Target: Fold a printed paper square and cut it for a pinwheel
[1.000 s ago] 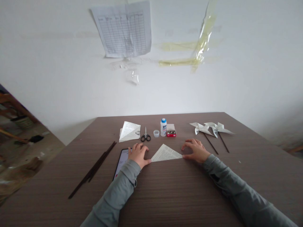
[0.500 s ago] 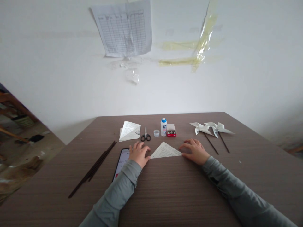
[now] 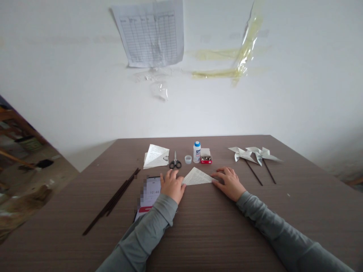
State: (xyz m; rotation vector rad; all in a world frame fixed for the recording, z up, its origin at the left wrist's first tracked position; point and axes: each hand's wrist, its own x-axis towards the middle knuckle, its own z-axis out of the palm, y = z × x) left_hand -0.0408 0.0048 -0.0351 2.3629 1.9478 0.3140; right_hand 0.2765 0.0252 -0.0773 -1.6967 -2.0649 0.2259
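A printed sheet of paper folded into a triangle lies flat on the table, its point towards the wall. My left hand rests at the triangle's left corner, with spread fingers and the thumb on the paper. At the right corner, my right hand touches the paper with thumb and fingertips, fingers apart. Both hands cover the corners in part. Partly under my left hand and sleeve lies a phone with a lit screen.
Behind the hands stand scissors, a small clear cup, a white bottle with blue cap and a red box of small metal pieces. Paper sheets and dark sticks lie left, two paper pinwheels right.
My hands have come closer together, the left moving right and the right moving left, onto the paper's corners. The folded triangle has slid slightly towards the wall. More of the phone shows.
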